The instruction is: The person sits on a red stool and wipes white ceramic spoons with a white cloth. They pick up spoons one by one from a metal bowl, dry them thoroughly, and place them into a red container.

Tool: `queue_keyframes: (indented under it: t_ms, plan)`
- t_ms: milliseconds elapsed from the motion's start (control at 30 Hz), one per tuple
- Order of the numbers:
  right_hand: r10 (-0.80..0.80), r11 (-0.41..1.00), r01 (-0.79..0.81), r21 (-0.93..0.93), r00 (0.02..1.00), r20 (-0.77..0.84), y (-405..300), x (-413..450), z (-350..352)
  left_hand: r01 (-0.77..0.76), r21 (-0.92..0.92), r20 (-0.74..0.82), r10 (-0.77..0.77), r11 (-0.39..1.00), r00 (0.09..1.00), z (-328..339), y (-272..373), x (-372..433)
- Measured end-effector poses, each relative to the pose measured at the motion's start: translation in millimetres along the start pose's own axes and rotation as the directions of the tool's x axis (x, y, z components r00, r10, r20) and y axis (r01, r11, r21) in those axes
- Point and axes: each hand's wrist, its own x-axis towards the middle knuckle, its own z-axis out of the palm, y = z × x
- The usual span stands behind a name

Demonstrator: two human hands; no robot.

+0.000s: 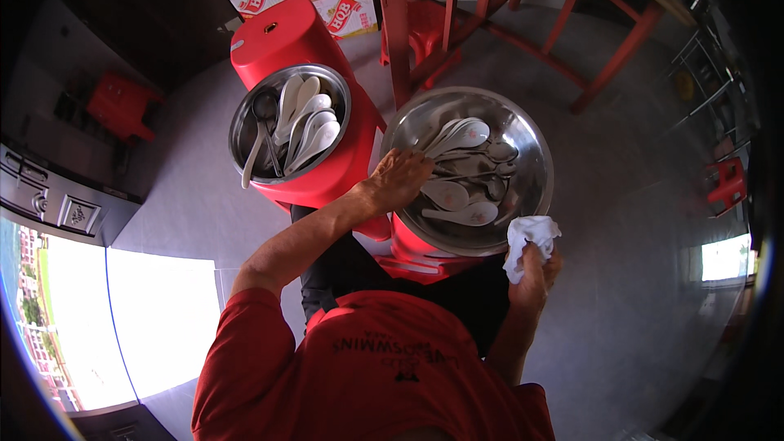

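My left hand (401,179) reaches over the near left rim of a wide stainless steel basin (536,165). Its fingers are closed around the handle ends of a fanned stack of white soup spoons (468,135), and they hide those ends. Lower in the basin lie metal spoons (501,152) and more white spoons with a red print (471,214). A crumpled white cloth (531,233) is gripped in my right hand (536,269), just outside the basin's near right rim. To the left, a smaller steel bowl (236,141) contains white spoons (306,116) and a dark spoon (265,107).
The smaller bowl rests on a red plastic stool (361,128), beside another red seat (282,37). Printed cartons (343,12) are stacked behind. A red wooden frame (398,30) rises close behind the basin. Another red stool (727,187) stands far right.
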Motion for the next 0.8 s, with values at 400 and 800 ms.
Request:
queue_keyframes:
  t_ms: [400, 800]
  plan:
    - [0.015, 1.0, -0.015, -0.025, 1.0, -0.007, -5.4, -0.8, 7.8, 0.184, -0.652, -0.055, -0.288, 0.736, 0.956, -47.8, 18.4, 18.2]
    - [0.011, 1.0, -0.011, -0.02, 1.0, -0.024, 0.3, -4.7, 5.8, 0.08, -0.594, -0.266, -0.289, 0.801, 0.92, -41.7, 14.1, 41.4]
